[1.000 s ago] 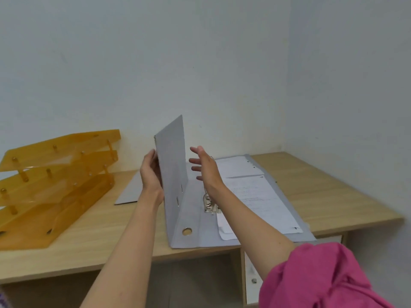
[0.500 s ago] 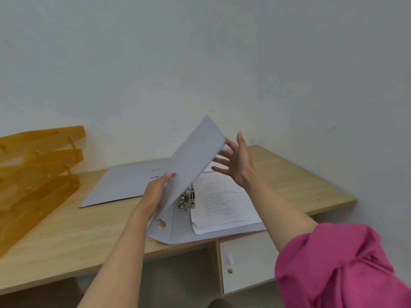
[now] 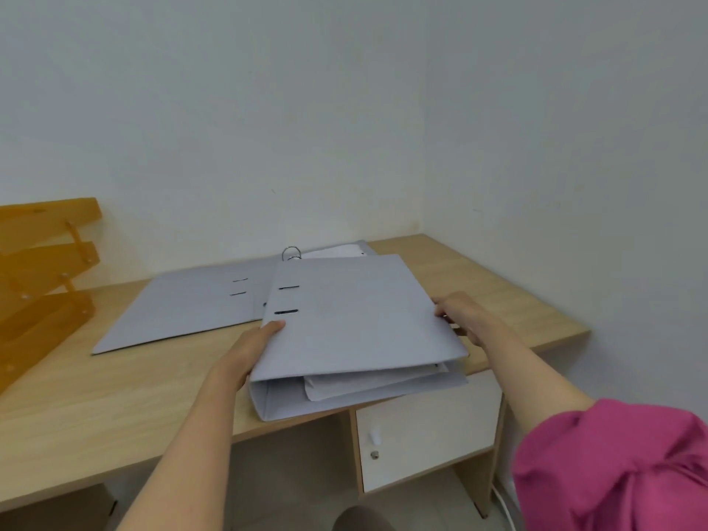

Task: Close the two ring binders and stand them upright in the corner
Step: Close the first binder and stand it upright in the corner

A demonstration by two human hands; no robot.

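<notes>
Up in the left of the frame, an amber tray rack point(image 3: 42, 277) stands on the desk point(image 3: 95, 400) against the back wall, well apart from the binders. Below the desk top, lower right of centre, a white drawer point(image 3: 429, 435) with a small lock sits under the near binder's overhanging corner, and a white cable point(image 3: 503, 503) runs along the floor beside the desk leg. A pink sleeve point(image 3: 613, 465) fills the lower right corner. The far binder point(image 3: 184, 308) lies open and flat in the middle of the frame, its cover spread toward the left, its metal rings point(image 3: 291, 252) standing up at the back and its papers point(image 3: 337, 250) showing just behind the near binder; it lies between the near binder and the wall corner at upper right. The near binder point(image 3: 356, 320) lies at frame centre with its cover folded down over its sheets point(image 3: 375, 383), which show at the open near edge; its spine faces left, and its long axis runs from the desk's front edge back toward the wall, tilted slightly right. The left hand point(image 3: 249, 350) is cupped against the spine with the thumb on the cover. The right hand point(image 3: 463, 316) grips the binder's right edge, fingers curled under it.
</notes>
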